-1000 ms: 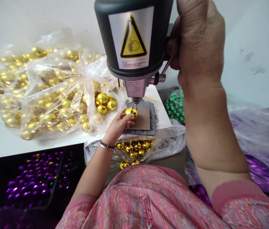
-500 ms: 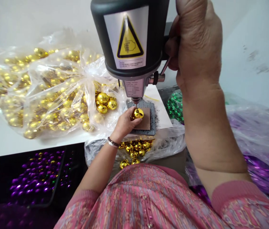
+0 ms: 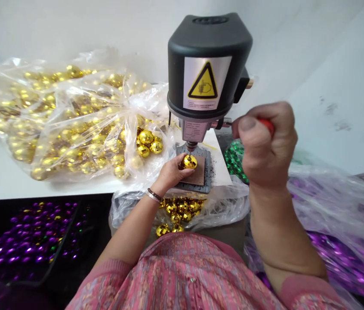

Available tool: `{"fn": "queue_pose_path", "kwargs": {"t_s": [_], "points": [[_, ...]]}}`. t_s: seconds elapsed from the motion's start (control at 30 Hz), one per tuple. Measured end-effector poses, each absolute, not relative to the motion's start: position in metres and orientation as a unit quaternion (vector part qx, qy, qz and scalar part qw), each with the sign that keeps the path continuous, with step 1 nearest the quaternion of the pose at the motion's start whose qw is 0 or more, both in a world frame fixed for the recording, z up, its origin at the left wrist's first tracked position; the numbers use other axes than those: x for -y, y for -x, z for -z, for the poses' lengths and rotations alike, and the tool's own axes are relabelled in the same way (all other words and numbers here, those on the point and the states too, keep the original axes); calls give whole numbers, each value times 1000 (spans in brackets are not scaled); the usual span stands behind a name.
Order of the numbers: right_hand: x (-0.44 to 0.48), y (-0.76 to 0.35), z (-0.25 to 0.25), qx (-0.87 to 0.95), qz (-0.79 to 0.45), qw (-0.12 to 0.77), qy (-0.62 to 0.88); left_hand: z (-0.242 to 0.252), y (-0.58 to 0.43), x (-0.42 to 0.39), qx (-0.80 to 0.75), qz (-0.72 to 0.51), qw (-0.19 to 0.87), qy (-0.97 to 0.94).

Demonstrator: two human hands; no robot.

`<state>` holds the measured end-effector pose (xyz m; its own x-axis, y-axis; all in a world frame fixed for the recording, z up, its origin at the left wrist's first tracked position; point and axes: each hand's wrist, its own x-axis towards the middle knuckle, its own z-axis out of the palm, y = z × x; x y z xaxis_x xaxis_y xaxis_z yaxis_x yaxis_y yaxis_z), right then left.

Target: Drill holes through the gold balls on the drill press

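Note:
Between the thumb and fingers of my left hand (image 3: 172, 174) is a gold faceted ball (image 3: 189, 162), held on a brown board (image 3: 198, 174) that lies on the grey metal base (image 3: 205, 189). Right above it stands a small drill press (image 3: 209, 47); its bit meets the top of the ball, though how deep it goes I cannot tell. My right hand (image 3: 267, 146) is closed around the drill press's lever handle, whose red end (image 3: 267, 125) shows between the fingers.
Left on the white table lies a clear plastic bag (image 3: 66, 129) full of gold balls. Below the base, more gold balls (image 3: 182, 209) lie in a plastic-lined container. Purple balls (image 3: 30, 228) fill a dark tray at lower left. Green beads (image 3: 235, 161) and bagged purple pieces (image 3: 340, 258) are at right.
My right hand has come down with the lever, and the drill head's bit has lowered onto the ball. My left hand still holds the ball on the board. The camera view has shifted.

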<state>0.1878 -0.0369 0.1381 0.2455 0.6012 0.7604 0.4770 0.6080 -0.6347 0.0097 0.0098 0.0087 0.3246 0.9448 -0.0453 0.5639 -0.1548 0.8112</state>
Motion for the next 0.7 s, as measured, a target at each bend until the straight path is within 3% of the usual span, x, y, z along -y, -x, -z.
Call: {"fn": "queue_pose_path", "kwargs": {"t_s": [0.33,0.7], "points": [[51,-183,-105,630,15,640,440,-14,-10,-6,-528,-243,367,-726],[35,-182,-80,635,64,685,350,-6,-9,-7,-516,-282,403,-701]]}}
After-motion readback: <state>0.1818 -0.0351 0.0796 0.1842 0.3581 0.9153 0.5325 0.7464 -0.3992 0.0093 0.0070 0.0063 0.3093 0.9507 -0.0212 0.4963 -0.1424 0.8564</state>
